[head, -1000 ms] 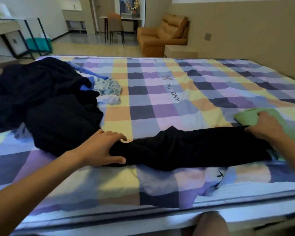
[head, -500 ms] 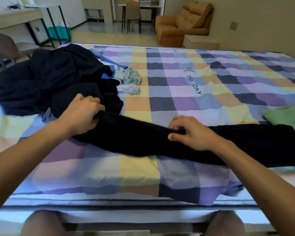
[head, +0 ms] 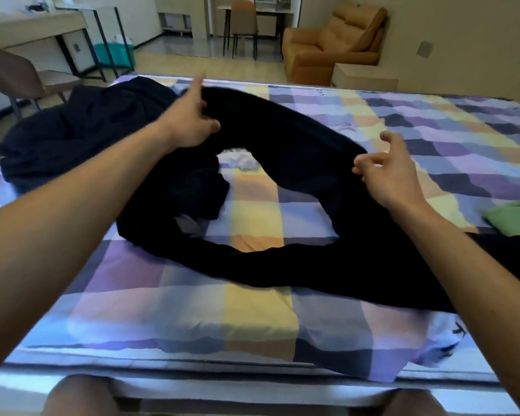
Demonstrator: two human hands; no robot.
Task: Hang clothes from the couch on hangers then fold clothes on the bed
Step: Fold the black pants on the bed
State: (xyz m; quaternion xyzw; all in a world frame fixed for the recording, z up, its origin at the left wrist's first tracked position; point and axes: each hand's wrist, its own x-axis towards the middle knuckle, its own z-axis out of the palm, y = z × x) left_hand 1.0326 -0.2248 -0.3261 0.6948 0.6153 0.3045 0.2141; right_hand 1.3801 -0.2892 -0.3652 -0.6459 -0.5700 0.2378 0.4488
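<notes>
Folding step in hand: the black garment (head: 297,145) is being doubled over on the bed (head: 252,325).
The left hand (head: 189,124) is gripping one end and holding it raised. The right hand (head: 394,175) appears to be pinching the fold edge between thumb and forefinger, though blur is softening the fingertips. The next move is calling for laying the raised end flat on the lower half, with the edges aligned.

Far left: a pale desk (head: 33,25) on black legs is noted, with a brown chair (head: 9,73) set near it and a teal bin (head: 114,54) seen between the legs. Back: a dining table (head: 270,10) is recorded, a brown-backed chair (head: 243,16) in front of it. Right wall: a low wooden cabinet (head: 364,76) is seen, and a wall plate (head: 424,48) above it.
</notes>
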